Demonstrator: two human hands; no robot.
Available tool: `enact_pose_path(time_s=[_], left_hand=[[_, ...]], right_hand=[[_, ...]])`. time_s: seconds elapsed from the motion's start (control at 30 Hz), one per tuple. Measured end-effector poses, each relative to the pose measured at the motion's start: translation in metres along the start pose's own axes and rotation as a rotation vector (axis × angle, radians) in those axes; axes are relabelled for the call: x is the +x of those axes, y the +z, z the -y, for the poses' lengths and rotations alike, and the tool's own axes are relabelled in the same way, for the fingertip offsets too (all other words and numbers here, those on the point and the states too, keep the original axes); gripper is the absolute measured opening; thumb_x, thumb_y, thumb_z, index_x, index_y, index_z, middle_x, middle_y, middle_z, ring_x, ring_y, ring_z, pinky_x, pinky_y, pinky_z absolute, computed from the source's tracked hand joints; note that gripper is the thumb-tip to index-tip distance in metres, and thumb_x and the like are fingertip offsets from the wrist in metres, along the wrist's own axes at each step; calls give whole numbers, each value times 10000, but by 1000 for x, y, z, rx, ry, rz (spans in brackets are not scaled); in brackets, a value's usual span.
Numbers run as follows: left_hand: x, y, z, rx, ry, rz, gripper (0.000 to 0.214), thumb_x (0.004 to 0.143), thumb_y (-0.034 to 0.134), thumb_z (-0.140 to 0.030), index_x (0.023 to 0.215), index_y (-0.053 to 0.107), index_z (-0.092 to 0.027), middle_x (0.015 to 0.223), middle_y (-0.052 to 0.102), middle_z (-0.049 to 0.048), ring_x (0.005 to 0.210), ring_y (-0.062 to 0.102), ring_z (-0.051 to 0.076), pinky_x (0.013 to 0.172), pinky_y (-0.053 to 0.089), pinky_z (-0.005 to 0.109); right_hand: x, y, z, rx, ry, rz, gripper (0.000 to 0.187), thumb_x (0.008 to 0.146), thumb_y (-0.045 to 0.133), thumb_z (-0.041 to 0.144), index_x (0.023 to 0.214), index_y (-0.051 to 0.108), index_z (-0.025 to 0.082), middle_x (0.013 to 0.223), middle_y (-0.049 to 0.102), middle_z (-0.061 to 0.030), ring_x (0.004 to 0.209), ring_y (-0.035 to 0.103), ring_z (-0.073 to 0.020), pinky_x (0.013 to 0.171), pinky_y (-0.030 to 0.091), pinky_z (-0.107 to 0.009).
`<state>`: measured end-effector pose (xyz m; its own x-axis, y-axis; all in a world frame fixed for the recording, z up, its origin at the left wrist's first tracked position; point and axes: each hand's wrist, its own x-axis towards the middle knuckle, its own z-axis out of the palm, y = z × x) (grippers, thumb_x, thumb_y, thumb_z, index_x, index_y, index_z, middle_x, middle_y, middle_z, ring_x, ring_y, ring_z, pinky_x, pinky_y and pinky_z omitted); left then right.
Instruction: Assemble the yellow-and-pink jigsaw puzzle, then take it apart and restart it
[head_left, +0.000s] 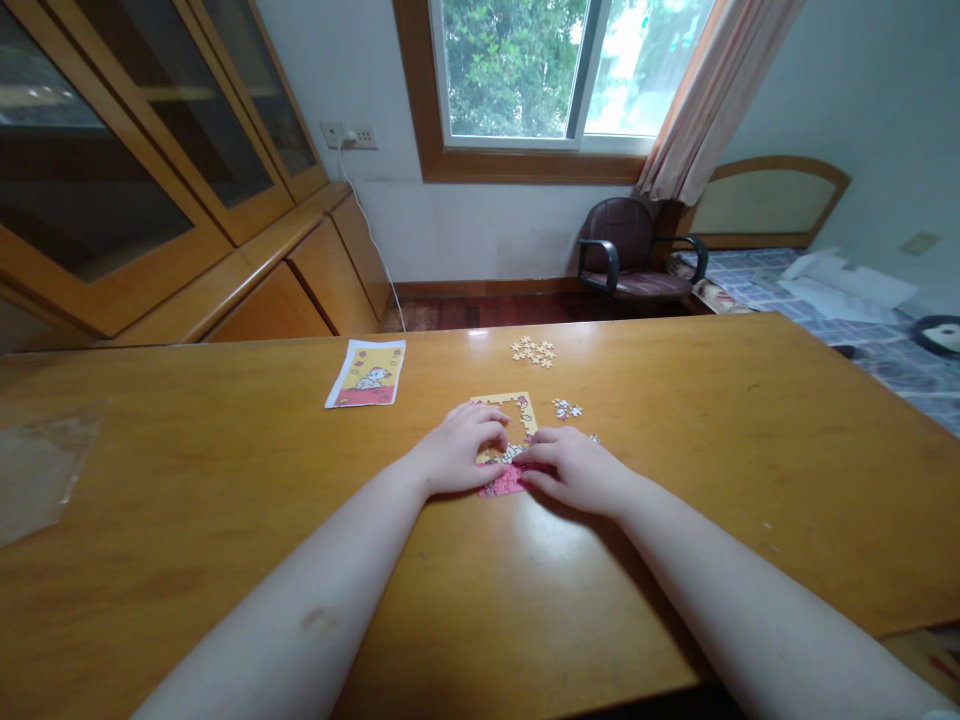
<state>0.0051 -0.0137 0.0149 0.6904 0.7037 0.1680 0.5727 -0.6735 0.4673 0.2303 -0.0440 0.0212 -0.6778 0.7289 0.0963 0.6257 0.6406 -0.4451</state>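
Observation:
A partly assembled jigsaw puzzle (504, 482) lies on the table before me, with a yellow frame of pieces around a bare middle and a pink lower part. My left hand (466, 445) rests on its left side, fingers apart and curved over the edge. From the right, my right hand (574, 468) reaches in with its fingertips together on the white and pink pieces near the bottom. Whether a piece sits between those fingertips is hidden. Beyond my right hand lie a few loose white puzzle pieces (568, 409). Farther back is a cluster of yellow puzzle pieces (533, 351).
A picture card (367, 374) showing a white animal on yellow and pink lies left of the puzzle. Clear plastic film (45, 465) is at the table's far left. Beyond the wooden table (225, 520) stand a cabinet (262, 290), an armchair (628, 245) and a bed (817, 290).

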Motion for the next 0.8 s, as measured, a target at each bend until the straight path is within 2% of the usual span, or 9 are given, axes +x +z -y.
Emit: enact_pose_path(time_s=[0.13,0.37,0.67,0.8], left_hand=[[0,0,0,5,-20,4,121,752,671,-336,794,654,-224,1173,626,45,1170,527,250,1114,322,462],[0,-1,-2,21,-28,-28,86,762,634,-300,748,634,-215,1128,625,52,1108,548,240,1044,394,435],[0,1,1,36,-44,-33,67,753,614,-281,744,617,-215,1120,630,43,1083,562,233,1111,318,472],[0,2,2,39,-41,-38,67,756,616,-282,760,616,-215,1110,632,41,1080,565,232,1099,333,461]], right_hand=[[0,0,0,-8,2,14,243,914,559,327,1067,716,223,895,643,-60,825,597,-176,759,442,-292],[0,0,4,-20,4,-10,259,896,593,365,1083,714,234,934,629,-69,888,571,-195,826,428,-334],[-1,-1,7,-27,16,-6,321,872,621,417,1139,690,252,1024,610,-86,960,543,-219,889,411,-387],[-2,-1,7,-46,6,-21,364,854,634,457,1161,680,267,1093,599,-94,1012,522,-240,933,393,-420]])
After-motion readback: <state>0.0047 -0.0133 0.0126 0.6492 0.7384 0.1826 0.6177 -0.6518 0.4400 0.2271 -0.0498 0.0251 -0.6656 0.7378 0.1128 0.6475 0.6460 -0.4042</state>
